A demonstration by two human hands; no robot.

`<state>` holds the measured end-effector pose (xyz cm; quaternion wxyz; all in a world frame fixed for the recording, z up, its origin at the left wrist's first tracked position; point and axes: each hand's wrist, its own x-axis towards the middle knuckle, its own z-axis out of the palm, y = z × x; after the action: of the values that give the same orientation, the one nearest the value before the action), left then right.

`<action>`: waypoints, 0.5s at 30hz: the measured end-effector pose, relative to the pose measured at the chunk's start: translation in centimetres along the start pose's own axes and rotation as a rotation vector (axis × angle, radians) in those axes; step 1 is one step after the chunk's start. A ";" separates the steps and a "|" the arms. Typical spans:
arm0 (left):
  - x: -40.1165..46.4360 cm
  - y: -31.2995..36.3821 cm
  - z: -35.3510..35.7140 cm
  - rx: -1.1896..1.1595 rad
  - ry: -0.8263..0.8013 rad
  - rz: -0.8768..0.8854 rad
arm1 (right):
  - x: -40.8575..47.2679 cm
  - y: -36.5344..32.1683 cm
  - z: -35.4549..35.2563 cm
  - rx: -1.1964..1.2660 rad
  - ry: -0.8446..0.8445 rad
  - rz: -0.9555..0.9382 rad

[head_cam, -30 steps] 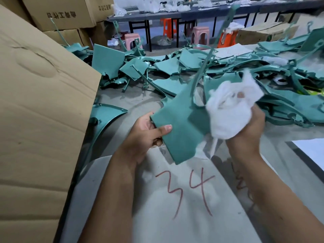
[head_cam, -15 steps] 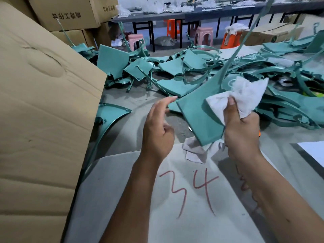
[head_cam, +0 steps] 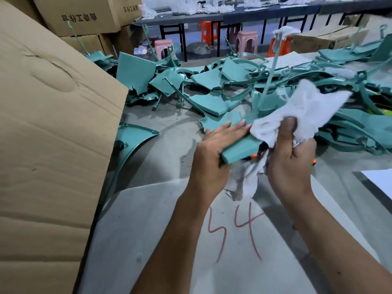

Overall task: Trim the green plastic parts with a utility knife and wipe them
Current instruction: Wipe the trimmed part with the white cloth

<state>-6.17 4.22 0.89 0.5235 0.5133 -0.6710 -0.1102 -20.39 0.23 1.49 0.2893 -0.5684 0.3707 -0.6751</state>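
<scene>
Nearest, over the desk (head_cam: 148,219) marked with red numerals, the left hand (head_cam: 214,153) holds the green plastic part (head_cam: 241,148) with thumb beneath and straight fingers laid flat on top, a shallow hold that could let the part slide out under wiping pressure. Just right of it, touching the part's end, the right hand (head_cam: 290,153) clenches the white cloth (head_cam: 305,109). Beyond lies the pile of green parts (head_cam: 212,81).

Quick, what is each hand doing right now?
Left hand: holds the green plastic part, fingers straight along its top, thumb beneath.
Right hand: grips the white cloth, pressed against that part.
</scene>
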 end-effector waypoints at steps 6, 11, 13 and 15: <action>0.2 -0.6 -0.9 -0.429 0.104 -0.281 | 1.2 1.2 -1.7 -0.330 0.048 -0.180; 0.0 -0.7 -1.0 -0.601 0.037 -0.299 | -0.9 0.0 0.0 -0.311 -0.604 -0.261; -0.1 -1.4 -1.7 -0.649 0.059 -0.318 | -0.9 0.0 0.0 -0.259 -0.625 -0.241; -0.1 -1.9 -2.5 -0.695 0.042 -0.326 | -0.4 0.1 -0.2 -0.287 -0.549 -0.307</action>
<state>-3.09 4.41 0.61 0.6555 0.4073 -0.4925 -0.4023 -20.47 0.52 1.22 0.1906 -0.8130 0.2805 -0.4733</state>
